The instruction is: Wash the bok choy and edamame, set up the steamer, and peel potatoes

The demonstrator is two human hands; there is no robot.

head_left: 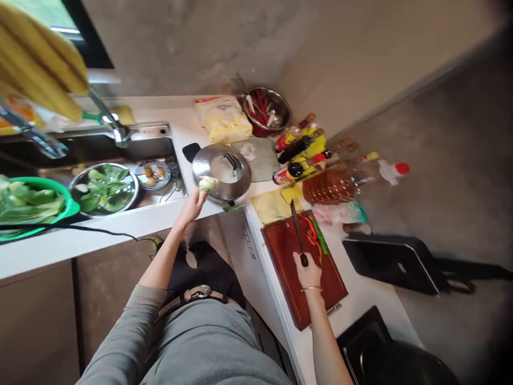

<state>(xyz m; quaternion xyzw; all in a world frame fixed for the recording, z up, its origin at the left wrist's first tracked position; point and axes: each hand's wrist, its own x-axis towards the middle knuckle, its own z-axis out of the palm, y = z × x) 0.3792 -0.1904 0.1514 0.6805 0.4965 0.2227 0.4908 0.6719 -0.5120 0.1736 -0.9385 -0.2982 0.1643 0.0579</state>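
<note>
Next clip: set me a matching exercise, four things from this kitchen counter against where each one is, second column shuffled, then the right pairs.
Things:
1. knife
2. pale green vegetable piece
3. red and green chillies
4. metal bowl of leafy greens

Places:
A. in the sink
B. held in the right hand, blade over the cutting board
C. lying on the cutting board beside the blade
D. held up in the left hand, in front of the steel lid

Pairs: 1-B, 2-D, 3-C, 4-A
</note>
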